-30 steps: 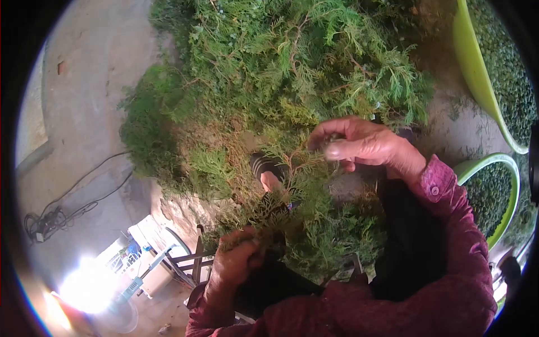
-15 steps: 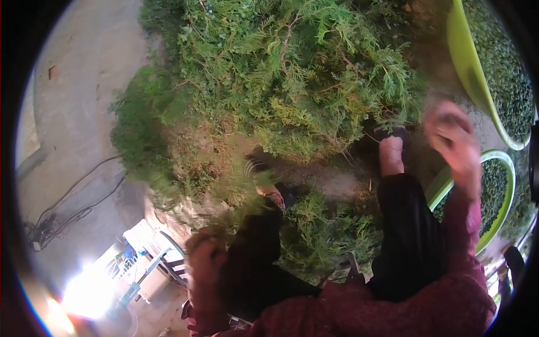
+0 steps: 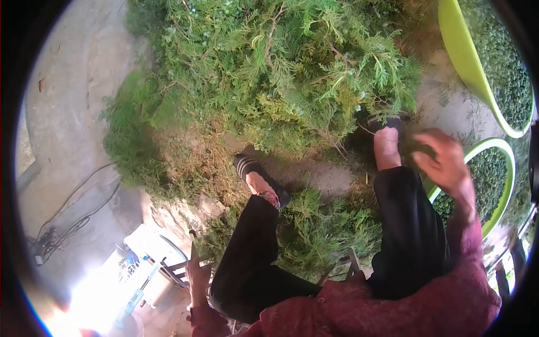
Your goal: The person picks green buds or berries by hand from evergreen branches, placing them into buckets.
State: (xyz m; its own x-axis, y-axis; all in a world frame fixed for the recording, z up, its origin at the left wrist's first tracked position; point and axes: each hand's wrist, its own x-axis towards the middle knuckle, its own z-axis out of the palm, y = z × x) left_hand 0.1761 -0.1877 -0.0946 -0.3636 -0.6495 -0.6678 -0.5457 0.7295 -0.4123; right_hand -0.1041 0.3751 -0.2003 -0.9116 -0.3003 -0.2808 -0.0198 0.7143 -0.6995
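My right hand (image 3: pixel 446 163) is at the right, over the near rim of the smaller green tub (image 3: pixel 510 168), its thumb and curved fingers apart and nothing visible between them. My left hand (image 3: pixel 197 275) is low at the left, beside my bent knee and a few green sprigs (image 3: pixel 210 238); its fingers are stretched out and hold nothing that I can make out. A large heap of cut evergreen branches (image 3: pixel 269 73) lies in front of my feet. Small green pieces (image 3: pixel 485 180) fill the smaller tub.
A larger yellow-green tub (image 3: pixel 469 56) with similar green pieces stands at the upper right. More branches (image 3: pixel 331 230) lie between my legs. Cables (image 3: pixel 56 238) run over the concrete (image 3: pixel 78 112) at the left. Beside my left hand is a white object (image 3: pixel 149 241), near strong glare.
The blurred greenery near my left hand is no longer over my left foot, and that hand is lower. My right hand has moved down and slightly left, away from the larger tub.
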